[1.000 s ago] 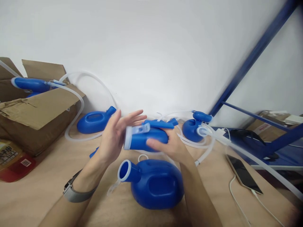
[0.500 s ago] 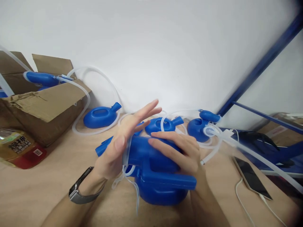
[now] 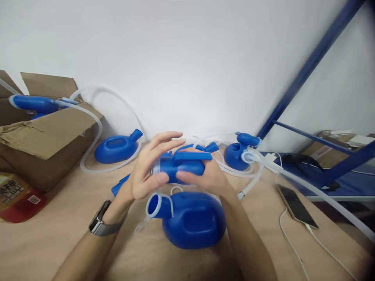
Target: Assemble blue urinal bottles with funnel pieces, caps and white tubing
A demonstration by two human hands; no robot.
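Observation:
My right hand [image 3: 209,175] is wrapped around a blue plastic urinal bottle [image 3: 187,167], holding it sideways above the table with its handle up. At that bottle's pale-rimmed mouth end is my left hand [image 3: 152,166], its palm facing the rim. The left thumb lies along the near side, while the fingers stretch apart over the top; whether they press on the bottle is unclear. Below both hands a second blue urinal bottle [image 3: 195,220] lies on the table. Its white-rimmed mouth is uncovered and faces left, with a clear strap and cap [image 3: 142,225] beside it.
Further blue bottles [image 3: 117,148] with white tubing [image 3: 101,125] lie along the wall. At the left stand an open cardboard box [image 3: 52,144] and a bottle of red-brown liquid [image 3: 19,199]. A phone [image 3: 297,205] on a cable lies right, near a blue metal frame [image 3: 307,74].
The held bottle has been lifted away from the one below and turned so its handle points up. My left hand has curled somewhat from a flat palm. The view has shifted slightly.

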